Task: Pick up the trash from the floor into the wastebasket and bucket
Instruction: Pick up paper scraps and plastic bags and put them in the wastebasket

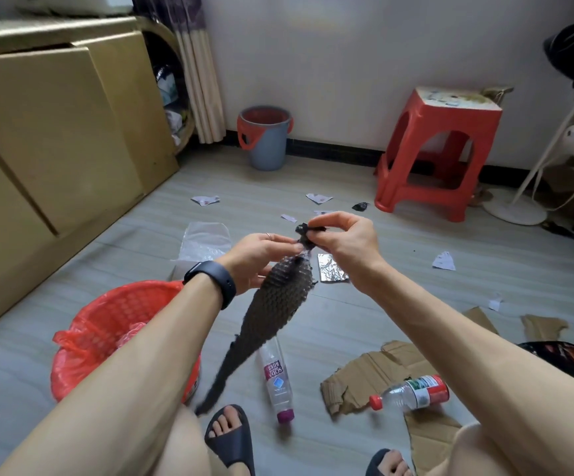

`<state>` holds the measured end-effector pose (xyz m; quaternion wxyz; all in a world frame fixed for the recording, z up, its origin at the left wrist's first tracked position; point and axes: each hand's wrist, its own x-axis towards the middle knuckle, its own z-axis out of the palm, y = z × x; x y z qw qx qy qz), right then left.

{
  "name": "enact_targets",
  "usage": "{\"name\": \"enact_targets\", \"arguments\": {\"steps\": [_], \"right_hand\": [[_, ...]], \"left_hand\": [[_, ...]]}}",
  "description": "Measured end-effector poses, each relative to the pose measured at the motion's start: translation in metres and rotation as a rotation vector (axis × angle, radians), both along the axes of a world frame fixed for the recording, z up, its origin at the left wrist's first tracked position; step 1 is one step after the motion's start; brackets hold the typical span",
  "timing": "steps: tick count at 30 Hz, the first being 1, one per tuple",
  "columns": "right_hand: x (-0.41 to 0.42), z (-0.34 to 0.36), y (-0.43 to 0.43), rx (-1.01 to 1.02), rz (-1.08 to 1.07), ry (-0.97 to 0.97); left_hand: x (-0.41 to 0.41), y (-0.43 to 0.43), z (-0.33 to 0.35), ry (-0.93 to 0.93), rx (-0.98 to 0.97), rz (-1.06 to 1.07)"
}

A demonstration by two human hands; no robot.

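Note:
A long dark strip of bubble wrap (271, 314) hangs in front of me, its lower end trailing toward my feet. My left hand (261, 259) pinches the strip just below its bunched top. My right hand (344, 238) grips that crumpled black top end. A red wastebasket (106, 324) lined with a red bag stands at lower left, under my left forearm. A grey bucket (267, 139) with red handles stands by the far wall. On the floor lie a soda bottle (276, 386), a red-capped bottle (412, 393), torn cardboard (361, 376), foil (332, 272) and several paper scraps (319, 198).
A red plastic stool (433, 156) stands at the back right, with a white fan stand (515, 207) beside it. A beige cabinet (55, 139) fills the left side. A clear plastic bag (204, 240) lies beyond the wastebasket. My sandalled feet (232, 438) are at the bottom.

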<state>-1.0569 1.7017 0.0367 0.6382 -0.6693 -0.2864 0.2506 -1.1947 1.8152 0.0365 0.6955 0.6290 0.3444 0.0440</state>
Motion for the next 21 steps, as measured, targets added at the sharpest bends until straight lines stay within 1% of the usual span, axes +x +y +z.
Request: {"name": "enact_targets", "arguments": {"steps": [2, 4, 6, 7, 8, 9, 11, 12, 13, 14, 16, 18, 21], "right_hand": [[0.004, 0.0, -0.001, -0.03, -0.076, -0.154], [0.01, 0.001, -0.004, -0.013, -0.165, -0.258], [0.016, 0.003, -0.008, 0.015, -0.229, -0.301], [0.017, 0.005, -0.009, 0.037, -0.237, -0.274], [0.019, 0.006, -0.008, 0.064, -0.218, -0.202], [0.018, 0.007, -0.008, 0.101, -0.173, -0.09], [0.01, 0.006, -0.008, 0.137, -0.024, 0.134], [0.003, 0.004, -0.007, 0.107, 0.049, 0.189], [-0.003, 0.002, -0.006, 0.062, 0.113, 0.2], [-0.009, 0.001, -0.006, 0.025, 0.163, 0.19], [-0.017, -0.001, -0.003, -0.008, 0.198, 0.164], [-0.014, -0.003, 0.001, -0.024, 0.143, 0.131], [-0.008, -0.008, 0.004, -0.076, 0.073, -0.04]], "left_hand": [[-0.001, 0.004, -0.003, 0.096, 0.049, -0.056], [-0.004, 0.007, -0.007, 0.279, 0.249, -0.135], [-0.008, 0.009, -0.013, 0.407, 0.463, -0.148], [-0.01, 0.011, -0.016, 0.41, 0.485, -0.111], [-0.012, 0.015, -0.018, 0.373, 0.419, -0.042], [-0.012, 0.016, -0.019, 0.291, 0.286, 0.054], [-0.009, 0.02, -0.016, 0.072, 0.042, 0.282], [-0.005, 0.02, -0.014, -0.028, -0.039, 0.367], [-0.001, 0.018, -0.01, -0.095, -0.081, 0.405], [0.003, 0.013, -0.006, -0.123, -0.092, 0.39], [0.007, 0.0, 0.001, -0.098, -0.072, 0.268], [0.008, -0.006, 0.004, -0.095, -0.093, 0.202], [0.006, -0.004, 0.008, -0.149, -0.135, 0.187]]}}
